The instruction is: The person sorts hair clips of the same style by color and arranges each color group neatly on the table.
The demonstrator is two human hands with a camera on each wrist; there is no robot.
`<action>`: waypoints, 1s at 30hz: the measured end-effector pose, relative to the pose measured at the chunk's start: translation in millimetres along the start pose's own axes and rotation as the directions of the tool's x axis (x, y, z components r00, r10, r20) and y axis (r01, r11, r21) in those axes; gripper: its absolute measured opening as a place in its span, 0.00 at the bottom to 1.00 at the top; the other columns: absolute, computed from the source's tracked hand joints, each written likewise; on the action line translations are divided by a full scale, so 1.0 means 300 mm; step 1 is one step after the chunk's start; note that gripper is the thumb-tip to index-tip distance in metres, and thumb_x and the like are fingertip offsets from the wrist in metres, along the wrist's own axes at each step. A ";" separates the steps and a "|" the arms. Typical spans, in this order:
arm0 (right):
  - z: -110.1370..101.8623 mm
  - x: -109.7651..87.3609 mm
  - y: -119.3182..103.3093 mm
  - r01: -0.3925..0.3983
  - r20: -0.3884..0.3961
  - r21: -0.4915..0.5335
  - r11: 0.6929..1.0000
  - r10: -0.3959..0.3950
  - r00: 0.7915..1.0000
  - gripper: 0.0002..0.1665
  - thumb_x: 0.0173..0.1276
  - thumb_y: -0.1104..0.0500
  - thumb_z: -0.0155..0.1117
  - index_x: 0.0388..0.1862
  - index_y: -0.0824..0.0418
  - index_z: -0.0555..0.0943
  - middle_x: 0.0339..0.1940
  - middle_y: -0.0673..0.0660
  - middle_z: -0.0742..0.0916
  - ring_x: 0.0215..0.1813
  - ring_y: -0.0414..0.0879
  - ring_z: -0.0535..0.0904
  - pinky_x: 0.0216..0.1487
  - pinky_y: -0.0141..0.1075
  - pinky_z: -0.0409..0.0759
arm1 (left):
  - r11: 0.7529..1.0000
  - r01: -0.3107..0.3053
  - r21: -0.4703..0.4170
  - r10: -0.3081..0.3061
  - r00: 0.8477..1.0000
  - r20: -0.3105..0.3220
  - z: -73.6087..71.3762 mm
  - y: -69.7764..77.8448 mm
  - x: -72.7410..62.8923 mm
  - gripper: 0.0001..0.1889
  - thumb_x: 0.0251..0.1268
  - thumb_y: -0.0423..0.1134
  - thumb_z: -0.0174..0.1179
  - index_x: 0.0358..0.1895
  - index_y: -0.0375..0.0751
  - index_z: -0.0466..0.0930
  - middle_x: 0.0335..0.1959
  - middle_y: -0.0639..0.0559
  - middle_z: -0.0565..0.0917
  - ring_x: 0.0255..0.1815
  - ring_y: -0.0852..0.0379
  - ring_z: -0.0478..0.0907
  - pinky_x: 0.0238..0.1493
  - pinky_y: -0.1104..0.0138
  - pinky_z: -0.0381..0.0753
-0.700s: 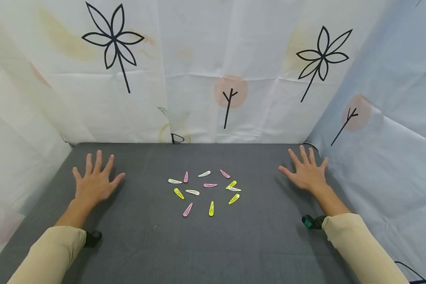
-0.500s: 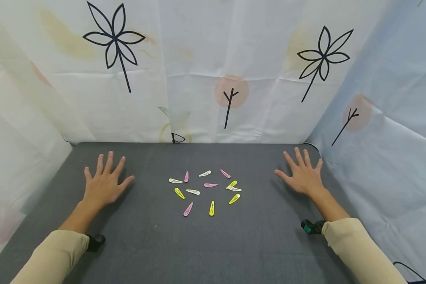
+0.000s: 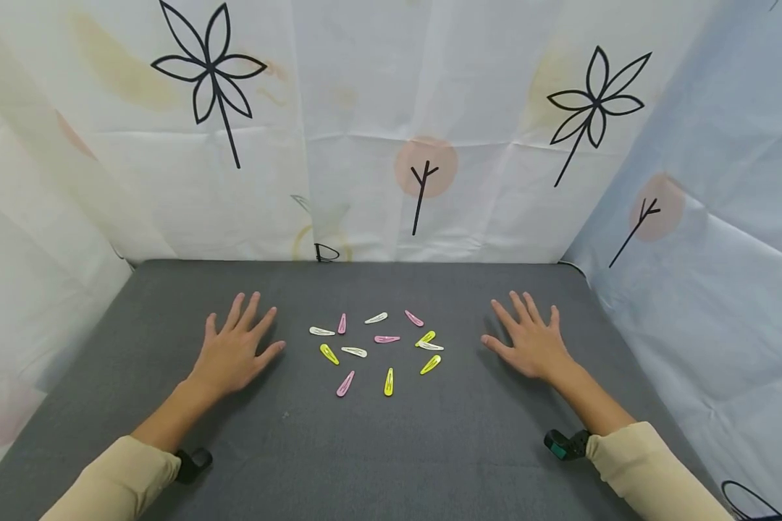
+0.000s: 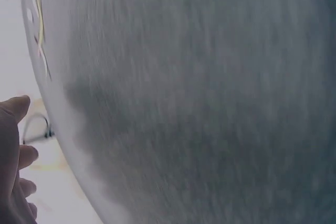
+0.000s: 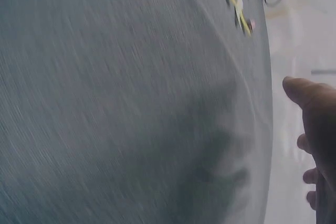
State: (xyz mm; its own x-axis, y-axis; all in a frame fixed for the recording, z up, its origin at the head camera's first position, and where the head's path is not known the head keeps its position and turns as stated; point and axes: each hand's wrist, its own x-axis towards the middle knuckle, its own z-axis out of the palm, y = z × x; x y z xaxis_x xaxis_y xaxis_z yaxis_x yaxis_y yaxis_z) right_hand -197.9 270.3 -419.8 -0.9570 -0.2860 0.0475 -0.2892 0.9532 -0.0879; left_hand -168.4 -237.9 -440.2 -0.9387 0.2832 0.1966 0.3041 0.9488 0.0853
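Observation:
Several snap hair clips lie scattered in the middle of the table in the head view: pink ones such as the pink hair clip (image 3: 387, 339), white ones such as the white hair clip (image 3: 354, 352), and yellow ones such as the yellow hair clip (image 3: 389, 382). One white hair clip (image 3: 430, 346) overlaps a yellow one at the right. To the left of the group, my left hand (image 3: 231, 354) spreads its fingers, holding nothing. My right hand (image 3: 531, 339) is spread likewise on the other side, apart from the clips. Both wrist views are blurred.
The grey table (image 3: 391, 456) ends at a white patterned cloth (image 3: 358, 145) at the back. More cloth rises on the left and right sides. A dark band with a device (image 3: 567, 444) sits on the right wrist, another (image 3: 194, 464) on the left.
Both hands have moved inward toward the hair clips and slightly nearer the body, fingers still spread. The clips have not moved.

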 end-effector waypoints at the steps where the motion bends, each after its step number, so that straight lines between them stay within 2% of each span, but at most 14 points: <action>1: 0.002 -0.005 -0.015 0.014 -0.002 0.008 1.000 -0.014 1.000 0.46 0.72 0.34 0.53 0.79 0.58 0.60 0.79 0.70 0.58 0.79 0.68 0.48 0.66 0.75 0.38 | 1.000 -0.013 0.000 0.013 1.000 -0.004 0.002 0.015 0.000 0.35 0.70 0.57 0.57 0.73 0.39 0.67 0.77 0.33 0.55 0.78 0.33 0.47 0.63 0.28 0.49; 5: 0.015 -0.025 -0.068 0.066 -0.014 0.044 0.997 -0.065 0.998 0.43 0.72 0.38 0.58 0.77 0.59 0.64 0.76 0.69 0.64 0.78 0.67 0.53 0.66 0.74 0.45 | 0.997 -0.070 0.015 0.070 0.997 -0.022 0.014 0.068 -0.002 0.34 0.68 0.57 0.60 0.71 0.40 0.71 0.76 0.34 0.59 0.78 0.35 0.50 0.63 0.29 0.54; 10: 0.042 -0.043 -0.119 0.134 -0.072 0.104 0.986 -0.127 0.989 0.40 0.68 0.41 0.65 0.72 0.61 0.71 0.70 0.67 0.73 0.75 0.65 0.60 0.66 0.70 0.54 | 0.995 -0.098 0.006 0.098 0.995 0.002 0.024 0.121 -0.004 0.34 0.67 0.58 0.60 0.69 0.40 0.73 0.75 0.35 0.62 0.77 0.36 0.52 0.63 0.31 0.57; 14: 0.067 -0.049 -0.148 0.203 -0.161 0.137 0.970 -0.181 0.970 0.35 0.65 0.44 0.70 0.65 0.62 0.78 0.63 0.63 0.80 0.70 0.62 0.69 0.62 0.65 0.65 | 0.995 -0.101 -0.010 0.101 0.995 0.027 0.032 0.154 -0.006 0.33 0.67 0.59 0.60 0.68 0.40 0.75 0.74 0.36 0.64 0.77 0.36 0.53 0.62 0.31 0.59; 18: 0.091 -0.056 -0.184 0.255 -0.238 0.175 0.951 -0.211 0.948 0.29 0.60 0.47 0.75 0.55 0.64 0.85 0.54 0.60 0.83 0.62 0.58 0.75 0.57 0.59 0.71 | 0.994 -0.108 -0.032 0.109 0.993 0.037 0.045 0.179 -0.009 0.32 0.67 0.59 0.60 0.66 0.40 0.77 0.73 0.36 0.66 0.76 0.36 0.55 0.61 0.32 0.61; 23: 0.118 -0.064 -0.230 0.272 -0.282 0.228 0.935 -0.204 0.937 0.24 0.57 0.49 0.78 0.47 0.64 0.87 0.48 0.58 0.84 0.57 0.56 0.77 0.54 0.57 0.73 | 0.991 -0.119 -0.060 0.122 0.992 0.046 0.060 0.201 -0.013 0.31 0.67 0.59 0.60 0.65 0.40 0.78 0.73 0.36 0.67 0.76 0.36 0.56 0.60 0.32 0.62; 30: 0.143 -0.065 -0.271 0.241 -0.266 0.260 0.935 -0.170 0.949 0.24 0.57 0.48 0.78 0.46 0.63 0.88 0.49 0.57 0.84 0.59 0.55 0.75 0.58 0.56 0.71 | 0.991 -0.106 -0.085 0.111 0.992 0.059 0.082 0.217 -0.011 0.31 0.67 0.59 0.60 0.65 0.41 0.78 0.73 0.35 0.66 0.76 0.35 0.56 0.60 0.32 0.63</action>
State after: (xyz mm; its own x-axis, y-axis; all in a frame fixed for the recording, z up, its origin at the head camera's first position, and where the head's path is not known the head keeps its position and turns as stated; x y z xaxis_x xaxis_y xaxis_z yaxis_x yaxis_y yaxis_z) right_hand -156.7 194.3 -456.1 -0.8534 -0.4074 0.3252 -0.5061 0.7969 -0.3298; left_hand -149.4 -173.7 -459.4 -0.9071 0.3946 0.1468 0.4145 0.8981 0.1470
